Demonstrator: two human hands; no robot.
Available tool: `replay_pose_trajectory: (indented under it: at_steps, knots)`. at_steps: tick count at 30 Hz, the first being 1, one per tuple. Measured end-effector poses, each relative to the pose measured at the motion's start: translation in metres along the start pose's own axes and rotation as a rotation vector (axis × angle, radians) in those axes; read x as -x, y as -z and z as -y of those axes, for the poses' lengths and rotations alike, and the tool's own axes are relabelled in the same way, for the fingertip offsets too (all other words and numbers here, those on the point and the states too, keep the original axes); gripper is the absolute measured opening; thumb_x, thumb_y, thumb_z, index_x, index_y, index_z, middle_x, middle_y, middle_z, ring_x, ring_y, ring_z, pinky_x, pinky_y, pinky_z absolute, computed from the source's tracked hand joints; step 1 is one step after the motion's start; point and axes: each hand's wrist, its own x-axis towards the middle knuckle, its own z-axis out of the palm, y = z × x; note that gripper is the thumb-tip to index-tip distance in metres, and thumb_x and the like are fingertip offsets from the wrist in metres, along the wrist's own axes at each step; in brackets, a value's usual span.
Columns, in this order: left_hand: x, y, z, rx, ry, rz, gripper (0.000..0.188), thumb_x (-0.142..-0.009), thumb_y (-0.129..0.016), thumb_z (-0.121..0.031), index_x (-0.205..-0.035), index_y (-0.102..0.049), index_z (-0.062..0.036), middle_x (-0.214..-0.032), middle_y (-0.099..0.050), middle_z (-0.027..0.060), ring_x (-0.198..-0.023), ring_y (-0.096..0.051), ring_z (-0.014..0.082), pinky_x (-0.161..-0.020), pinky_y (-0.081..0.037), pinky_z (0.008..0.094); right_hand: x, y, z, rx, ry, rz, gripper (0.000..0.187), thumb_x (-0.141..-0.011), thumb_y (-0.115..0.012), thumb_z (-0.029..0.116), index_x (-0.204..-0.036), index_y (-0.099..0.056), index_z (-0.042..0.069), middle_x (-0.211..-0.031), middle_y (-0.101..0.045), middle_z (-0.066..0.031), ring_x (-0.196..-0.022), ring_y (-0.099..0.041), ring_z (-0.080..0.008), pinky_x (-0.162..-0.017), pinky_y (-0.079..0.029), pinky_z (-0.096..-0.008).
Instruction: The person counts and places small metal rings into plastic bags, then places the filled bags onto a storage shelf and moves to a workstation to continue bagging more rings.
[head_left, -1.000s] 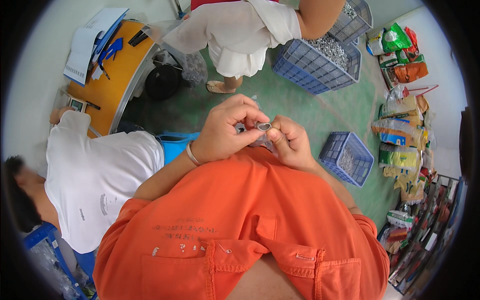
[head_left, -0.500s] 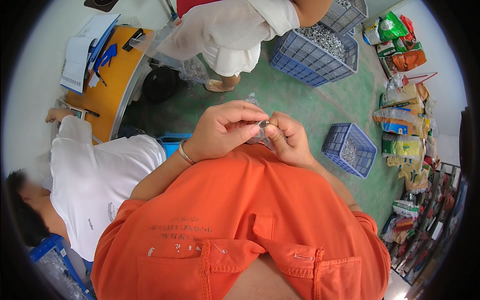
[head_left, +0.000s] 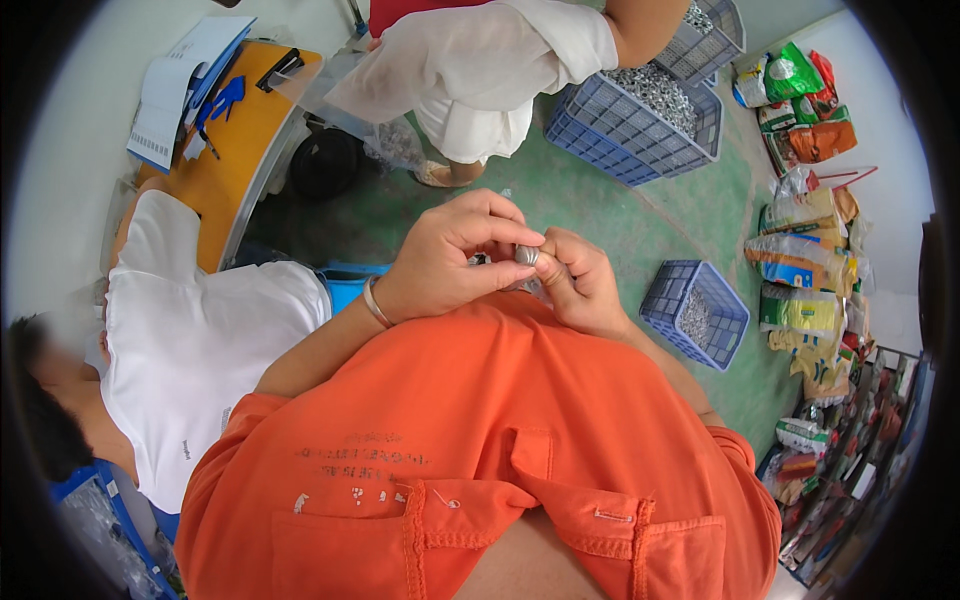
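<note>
A small silver metal ring (head_left: 526,255) with a ribbed side is held in front of my chest. The fingertips of my left hand (head_left: 445,250) pinch it from the left, the thumb below and the forefinger above. My right hand (head_left: 580,285) is closed on its other side, thumb and bent forefinger against the ring. Part of the ring is hidden by my fingertips. Just below my hands, a bit of a clear plastic bag (head_left: 535,287) shows, mostly covered by them.
A blue crate (head_left: 697,315) of small metal parts stands on the green floor at right. Larger crates (head_left: 630,130) of metal parts sit farther off, beside a standing person (head_left: 475,75). A person in white (head_left: 215,330) is at the yellow desk (head_left: 245,130). Bags (head_left: 800,245) line the right wall.
The ring has turned between my fingers: its open hole faced up before, and now its ribbed side shows. At left, the person in white has drawn an arm in from the desk.
</note>
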Motion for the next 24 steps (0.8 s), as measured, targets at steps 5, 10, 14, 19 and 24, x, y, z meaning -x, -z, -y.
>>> replay_pose_trajectory:
  at_steps: [5,10,14,19,24]
  knots:
    - [-0.0006,0.0005,-0.002,-0.088,-0.049,-0.04,0.018,-0.068,-0.068,-0.002,-0.085,-0.064,-0.0043,-0.085,-0.056,0.0032,-0.066,-0.055,0.0085,-0.056,-0.046,0.0195,-0.0004,0.0012,0.0016,-0.035,-0.027,0.015,0.013,-0.084,-0.052,0.008,-0.075,-0.054,0.0,-0.068,-0.049,-0.0062,-0.06,-0.049,-0.0148,-0.055,-0.04,-0.0263]
    - [0.0007,0.0011,0.005,-0.22,-0.168,-0.091,0.021,-0.066,-0.066,0.0,-0.086,-0.064,-0.0045,-0.089,-0.058,0.0048,-0.067,-0.057,0.0137,-0.057,-0.047,0.0222,0.0013,0.0011,0.0006,-0.039,-0.024,0.01,0.013,-0.084,-0.052,0.009,-0.074,-0.054,0.001,-0.067,-0.049,-0.006,-0.06,-0.049,-0.0147,-0.054,-0.04,-0.0263]
    - [0.0018,0.0005,0.0062,-0.329,-0.178,-0.089,0.025,-0.065,-0.065,0.002,-0.089,-0.063,-0.0049,-0.091,-0.058,0.0054,-0.071,-0.059,0.0161,-0.06,-0.048,0.023,0.0011,-0.0003,0.0009,-0.016,0.001,0.002,0.013,-0.084,-0.053,0.009,-0.074,-0.053,0.001,-0.066,-0.049,-0.0058,-0.059,-0.049,-0.0148,-0.053,-0.04,-0.0264]
    - [0.0024,-0.002,0.0036,-0.285,-0.158,-0.067,0.025,-0.067,-0.064,0.001,-0.091,-0.062,-0.0038,-0.093,-0.058,0.0066,-0.076,-0.059,0.016,-0.064,-0.049,0.0229,0.0016,-0.0018,0.0044,-0.033,-0.085,-0.025,0.013,-0.084,-0.052,0.009,-0.074,-0.054,0.0,-0.067,-0.05,-0.006,-0.059,-0.049,-0.0142,-0.053,-0.04,-0.0265]
    - [0.0061,-0.0063,0.0052,-0.189,-0.124,-0.05,0.023,-0.07,-0.063,0.0,-0.093,-0.061,-0.0019,-0.093,-0.058,0.0073,-0.075,-0.059,0.0158,-0.064,-0.049,0.0235,0.0037,-0.0024,0.0038,-0.054,-0.146,-0.062,0.013,-0.084,-0.052,0.009,-0.075,-0.054,0.001,-0.067,-0.051,-0.0064,-0.06,-0.05,-0.0139,-0.054,-0.04,-0.0266]
